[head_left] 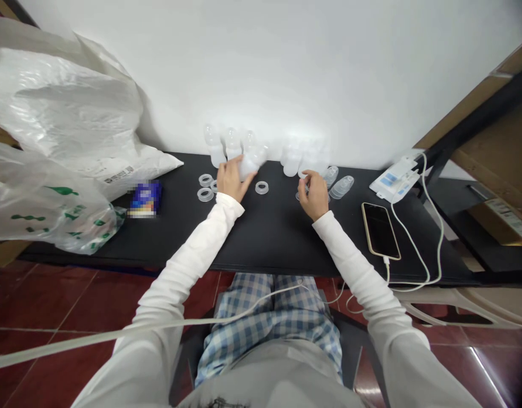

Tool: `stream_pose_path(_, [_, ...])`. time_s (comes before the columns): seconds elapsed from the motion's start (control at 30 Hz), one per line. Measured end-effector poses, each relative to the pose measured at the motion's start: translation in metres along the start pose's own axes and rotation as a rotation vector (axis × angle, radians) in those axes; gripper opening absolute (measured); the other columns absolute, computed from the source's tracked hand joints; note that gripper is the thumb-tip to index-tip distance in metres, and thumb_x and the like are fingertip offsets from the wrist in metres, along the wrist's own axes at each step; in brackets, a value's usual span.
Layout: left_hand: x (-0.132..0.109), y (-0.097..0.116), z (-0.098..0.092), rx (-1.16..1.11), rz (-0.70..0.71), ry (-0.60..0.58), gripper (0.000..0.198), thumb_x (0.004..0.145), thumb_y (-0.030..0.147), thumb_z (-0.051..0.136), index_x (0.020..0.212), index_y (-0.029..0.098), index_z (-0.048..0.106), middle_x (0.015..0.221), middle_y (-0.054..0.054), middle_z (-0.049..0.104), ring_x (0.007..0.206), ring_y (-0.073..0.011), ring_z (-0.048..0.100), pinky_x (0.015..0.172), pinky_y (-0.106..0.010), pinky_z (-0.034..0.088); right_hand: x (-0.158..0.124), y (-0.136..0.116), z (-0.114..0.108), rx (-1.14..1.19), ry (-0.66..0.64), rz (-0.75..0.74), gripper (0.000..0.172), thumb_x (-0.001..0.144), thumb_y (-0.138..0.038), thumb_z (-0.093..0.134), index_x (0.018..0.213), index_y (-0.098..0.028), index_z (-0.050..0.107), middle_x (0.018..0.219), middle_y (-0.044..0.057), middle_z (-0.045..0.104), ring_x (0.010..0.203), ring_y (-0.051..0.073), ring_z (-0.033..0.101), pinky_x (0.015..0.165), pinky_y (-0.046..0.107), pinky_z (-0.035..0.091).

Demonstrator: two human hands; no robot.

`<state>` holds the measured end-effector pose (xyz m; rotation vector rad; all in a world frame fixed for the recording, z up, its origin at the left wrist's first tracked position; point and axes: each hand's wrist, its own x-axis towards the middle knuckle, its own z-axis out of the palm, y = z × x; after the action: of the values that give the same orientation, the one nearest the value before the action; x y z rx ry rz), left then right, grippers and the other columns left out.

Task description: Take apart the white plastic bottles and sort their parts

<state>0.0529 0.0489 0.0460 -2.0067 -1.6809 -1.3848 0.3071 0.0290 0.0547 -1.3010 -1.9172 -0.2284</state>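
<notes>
At the back of the black table, my left hand (pixel 232 180) is closed around a small translucent white bottle (pixel 253 161) with a clear domed top, tilted to the right. Similar bottles (pixel 217 148) stand just behind it against the wall. Clear plastic rings (pixel 205 194) lie left of this hand, and one more ring (pixel 262 187) lies to its right. My right hand (pixel 315 194) is curled low over the table, with a clear piece partly hidden under its fingers. Behind it is a row of translucent white bottles (pixel 291 161); clear domed caps (pixel 342 186) lie to its right.
A phone (pixel 380 230) with a white cable (pixel 426 226) lies on the right, near a white and blue packet (pixel 395 178). Large plastic bags (pixel 65 107) and a small blue box (pixel 145 199) occupy the left. A white wall (pixel 286 68) bounds the table (pixel 269 238) behind.
</notes>
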Motion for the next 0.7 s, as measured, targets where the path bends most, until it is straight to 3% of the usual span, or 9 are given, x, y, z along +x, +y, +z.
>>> stream_pose_path(0.1, [0.012, -0.010, -0.013, 0.058, -0.281, 0.009, 0.050, 0.090, 0.040, 0.061, 0.128, 0.010, 0.049, 0.130, -0.023, 0.055, 0.123, -0.0336, 0.055, 0.107, -0.048, 0.043, -0.001, 0.000, 0.003, -0.202, -0.119, -0.095, 0.028, 0.099, -0.028, 0.038, 0.098, -0.017, 0.064, 0.090, 0.009, 0.066, 0.086, 0.023, 0.057, 0.079, 0.036, 0.035])
stream_pose_path(0.27, [0.019, -0.018, -0.021, 0.096, -0.519, -0.009, 0.040, 0.090, 0.025, 0.061, 0.122, 0.007, 0.046, 0.133, -0.028, 0.046, 0.126, -0.0381, 0.055, 0.105, -0.056, 0.046, -0.003, -0.003, 0.005, -0.357, -0.274, -0.189, 0.034, 0.101, -0.027, 0.037, 0.095, -0.017, 0.069, 0.081, 0.010, 0.067, 0.087, 0.024, 0.052, 0.080, 0.038, 0.029])
stream_pose_path(0.43, [0.022, -0.025, -0.016, 0.072, -0.590, -0.028, 0.036, 0.089, 0.021, 0.062, 0.120, 0.011, 0.046, 0.133, -0.026, 0.047, 0.131, -0.0399, 0.051, 0.103, -0.061, 0.048, -0.007, -0.002, 0.004, -0.433, -0.360, -0.197, 0.040, 0.101, -0.035, 0.039, 0.088, -0.014, 0.072, 0.085, 0.014, 0.067, 0.091, 0.027, 0.050, 0.084, 0.041, 0.029])
stream_pose_path(0.6, [0.025, -0.032, -0.013, 0.020, -0.585, -0.031, 0.041, 0.087, 0.019, 0.065, 0.121, 0.010, 0.046, 0.135, -0.025, 0.047, 0.136, -0.0358, 0.047, 0.110, -0.056, 0.043, -0.011, 0.001, 0.004, -0.466, -0.394, -0.194, 0.029, 0.096, -0.033, 0.051, 0.093, -0.012, 0.072, 0.098, 0.017, 0.065, 0.097, 0.029, 0.050, 0.087, 0.042, 0.031])
stream_pose_path(0.7, [0.024, -0.034, -0.011, -0.006, -0.610, -0.023, 0.055, 0.086, 0.018, 0.064, 0.134, 0.010, 0.039, 0.139, -0.024, 0.045, 0.133, -0.0328, 0.051, 0.112, -0.053, 0.042, -0.013, 0.000, 0.004, -0.475, -0.392, -0.204, 0.023, 0.093, -0.027, 0.054, 0.094, -0.011, 0.070, 0.100, 0.018, 0.062, 0.096, 0.029, 0.049, 0.086, 0.042, 0.032])
